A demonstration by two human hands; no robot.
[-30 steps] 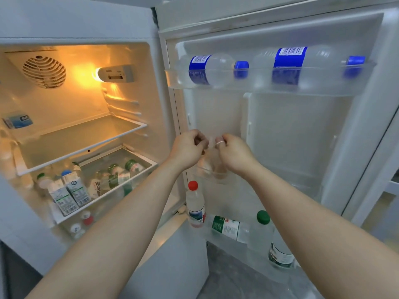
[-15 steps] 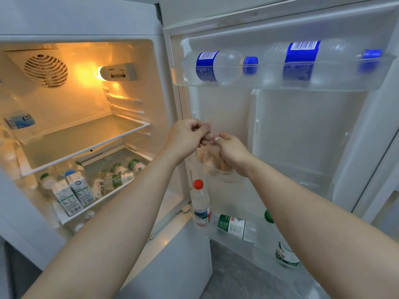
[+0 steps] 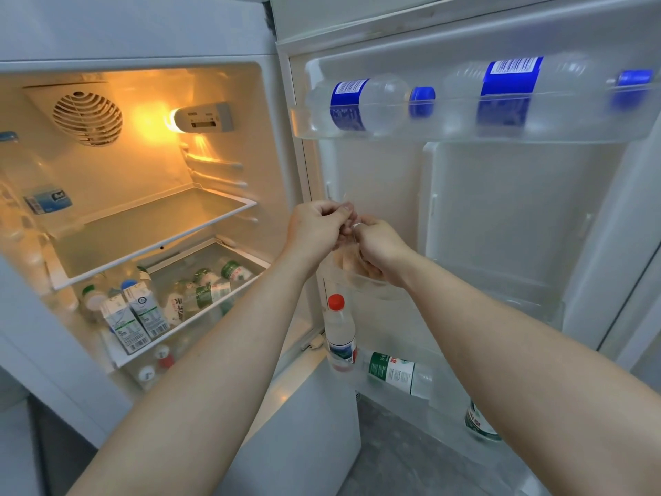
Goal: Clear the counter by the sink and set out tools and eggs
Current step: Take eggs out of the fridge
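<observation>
Fridge door is standing open; your two hands are meeting at frame centre, in front of the door's inner face.

- Your left hand (image 3: pixel 314 227) is curling its fingers and pinching the mouth of a clear plastic bag (image 3: pixel 363 281). Its grip is clenched on the bag.
- Your right hand (image 3: pixel 381 248), just beside and slightly lower, is pinching the same bag top. Its grip is also clenched on the bag.
- The bag is hanging below both grips and holding pale brown eggs (image 3: pixel 345 261), partly hidden by the right hand. Their count cannot be told, nor whether the bag is resting on anything.
- Two blue-label water bottles (image 3: pixel 365 102) are lying in the top door shelf (image 3: pixel 465 136), upper right.
- A red-capped bottle (image 3: pixel 338 327) is standing below the bag.
- Milk cartons (image 3: pixel 137 316) are sitting lower left.
</observation>
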